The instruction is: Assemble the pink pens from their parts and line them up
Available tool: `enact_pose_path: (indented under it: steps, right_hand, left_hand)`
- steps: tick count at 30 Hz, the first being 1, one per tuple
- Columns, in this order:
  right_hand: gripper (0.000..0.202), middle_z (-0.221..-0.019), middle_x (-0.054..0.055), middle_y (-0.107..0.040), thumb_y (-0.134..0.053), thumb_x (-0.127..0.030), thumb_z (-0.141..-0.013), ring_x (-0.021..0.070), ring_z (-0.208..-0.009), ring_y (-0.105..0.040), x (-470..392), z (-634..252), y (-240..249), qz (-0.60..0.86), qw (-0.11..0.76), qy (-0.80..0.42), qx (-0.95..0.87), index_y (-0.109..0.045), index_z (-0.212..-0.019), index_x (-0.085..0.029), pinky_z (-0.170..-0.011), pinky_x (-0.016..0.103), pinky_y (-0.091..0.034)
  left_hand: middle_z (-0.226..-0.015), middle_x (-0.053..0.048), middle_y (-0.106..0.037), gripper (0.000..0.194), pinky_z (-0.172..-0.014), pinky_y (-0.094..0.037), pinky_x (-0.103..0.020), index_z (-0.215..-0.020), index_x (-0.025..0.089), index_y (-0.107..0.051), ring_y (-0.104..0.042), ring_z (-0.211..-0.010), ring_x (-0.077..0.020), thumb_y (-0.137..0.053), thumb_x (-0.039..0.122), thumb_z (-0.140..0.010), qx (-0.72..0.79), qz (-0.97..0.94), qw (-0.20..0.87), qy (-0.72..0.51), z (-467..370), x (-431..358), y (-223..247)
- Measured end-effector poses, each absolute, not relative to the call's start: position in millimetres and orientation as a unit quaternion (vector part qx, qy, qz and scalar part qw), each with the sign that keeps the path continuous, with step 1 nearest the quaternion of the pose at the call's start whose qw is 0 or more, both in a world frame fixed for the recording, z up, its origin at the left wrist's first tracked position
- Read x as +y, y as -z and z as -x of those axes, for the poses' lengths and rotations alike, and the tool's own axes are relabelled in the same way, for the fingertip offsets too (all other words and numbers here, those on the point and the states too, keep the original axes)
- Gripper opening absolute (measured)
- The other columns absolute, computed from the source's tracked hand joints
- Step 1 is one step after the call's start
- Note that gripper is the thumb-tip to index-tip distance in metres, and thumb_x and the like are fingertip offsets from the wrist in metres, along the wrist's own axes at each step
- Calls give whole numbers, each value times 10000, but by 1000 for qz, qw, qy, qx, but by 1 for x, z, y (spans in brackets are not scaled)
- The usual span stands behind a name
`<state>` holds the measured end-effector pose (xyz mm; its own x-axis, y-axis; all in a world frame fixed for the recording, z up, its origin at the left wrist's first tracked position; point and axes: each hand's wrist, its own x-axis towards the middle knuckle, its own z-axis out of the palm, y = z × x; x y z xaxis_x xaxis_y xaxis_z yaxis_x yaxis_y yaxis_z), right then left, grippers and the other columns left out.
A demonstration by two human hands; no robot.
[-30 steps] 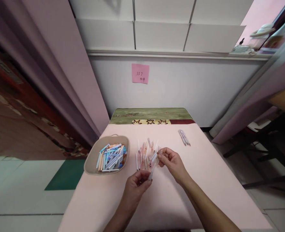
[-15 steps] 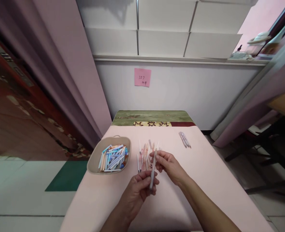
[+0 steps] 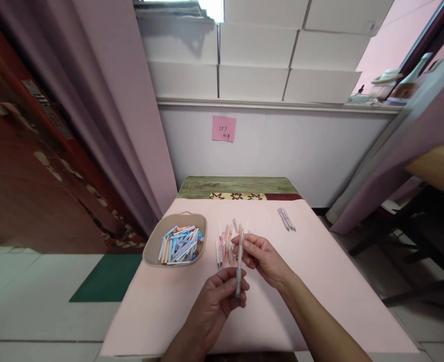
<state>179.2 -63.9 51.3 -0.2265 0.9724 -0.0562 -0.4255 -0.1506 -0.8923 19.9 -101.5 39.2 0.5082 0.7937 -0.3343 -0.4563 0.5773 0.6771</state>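
Pinching a pale pen [image 3: 239, 262], left fingers [image 3: 226, 287] low on it, right fingers [image 3: 252, 249] higher

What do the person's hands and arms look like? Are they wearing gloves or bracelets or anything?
The left hand and right hand are bare, with no gloves. The left forearm and right forearm narrow toward the wrists, with no sleeves, watch or bracelet visible. Fingers are too small to rule out a thin ring.
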Motion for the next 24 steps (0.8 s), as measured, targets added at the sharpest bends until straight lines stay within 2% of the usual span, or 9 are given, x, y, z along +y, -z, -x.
enact_pose_path:
  steps: [4, 8, 12, 14, 16, 19, 24]
  right_hand:
    - [331, -765, 29, -656, -703, -453, -758, 46, -462, -354, -67, -185, -44, 379, 588, -608, -376, -694, -938, -176, -427, 207, -233]
    - [354, -810, 37, -654, -731, -478, -710, 66, -497, -411, -64, -206, -25, 429, 646, -551, -309, -665, -882, -175, -427, 208, -277]
    - [402, -812, 41, -664, -704, -533, -708, 92, -521, -482, -62, -221, 8, 462, 646, -544, -272, -612, -893, -188, -439, 210, -321]
    - [411, -783, 42, -665, -633, -573, -751, 104, -518, -503, -62, -226, 29, 521, 609, -509, -313, -592, -883, -186, -453, 220, -345]
    - [404, -711, 36, -656, -571, -581, -783, 121, -512, -522, -61, -233, 49, 623, 538, -425, -377, -586, -820, -180, -476, 237, -365]
    - [341, -601, 23, -624, -613, -518, -757, 154, -532, -547, -61, -247, 71, 725, 448, -306, -424, -594, -720, -180, -522, 259, -362]
    - [296, -686, 46, -670, -580, -474, -790, 185, -646, -600, -56, -261, 83, 790, 303, -195, -496, -640, -775, -185, -591, 267, -370]
  left_hand:
    - [-763, -75, -675, 255, -591, -446, -244, -890, 128, -712, -563, -580, -106, -755, 293, -700, 336, -295, 815, -368, -16, -115, -32]
    - [-768, -72, -675, 231, -596, -448, -248, -846, 139, -696, -563, -593, -112, -756, 305, -696, 366, -303, 802, -362, -12, -131, -14]
    - [-792, -68, -680, 245, -588, -473, -259, -855, 159, -679, -579, -626, -128, -759, 318, -687, 386, -298, 790, -371, -9, -133, 12]
    - [-800, -69, -688, 273, -597, -495, -278, -865, 159, -670, -597, -633, -138, -767, 327, -673, 395, -304, 772, -395, -8, -125, 27]
    - [-813, -71, -696, 288, -631, -514, -297, -864, 154, -661, -617, -640, -144, -773, 326, -663, 398, -315, 745, -434, -6, -113, 41]
    - [-823, -64, -704, 277, -686, -524, -313, -861, 156, -650, -643, -679, -157, -775, 298, -659, 390, -323, 721, -474, -5, -97, 59]
    - [-836, -54, -708, 228, -785, -521, -339, -878, 161, -647, -663, -754, -171, -758, 234, -693, 344, -317, 733, -493, 1, -91, 76]
